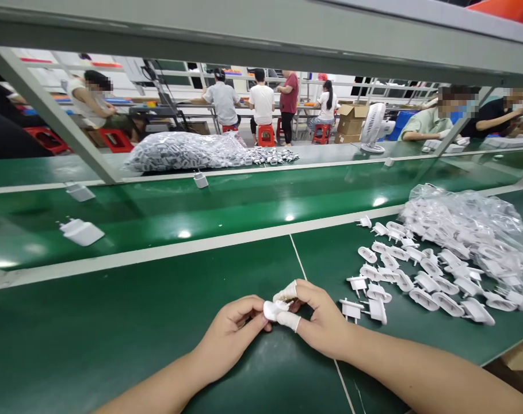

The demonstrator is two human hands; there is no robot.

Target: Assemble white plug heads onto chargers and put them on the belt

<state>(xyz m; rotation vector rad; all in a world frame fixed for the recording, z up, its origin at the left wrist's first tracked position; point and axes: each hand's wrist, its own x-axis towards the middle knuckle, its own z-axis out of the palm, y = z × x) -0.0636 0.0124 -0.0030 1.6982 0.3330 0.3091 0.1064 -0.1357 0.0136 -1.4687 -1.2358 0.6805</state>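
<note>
Between my two hands, over the green bench, is a small white plastic plug part (pixel 270 311). My left hand (pixel 234 330) pinches its left end between thumb and fingers. From the other side, my right hand (pixel 319 322) grips it with thumb and forefinger, both wearing white finger cots (pixel 288 320). The fingers partly cover the part, so its full shape is hidden. To the right of my right hand lie several loose white plug parts (pixel 425 299), oval-faced, some with two pins showing.
A clear plastic bag (pixel 472 224) spills plug parts at right. Beyond the bench, a green conveyor belt (pixel 244 201) carries white chargers (pixel 82 232). Across it are a large bag of parts (pixel 187 152), a fan (pixel 372 129) and several seated people. A grey frame (pixel 261 34) crosses overhead.
</note>
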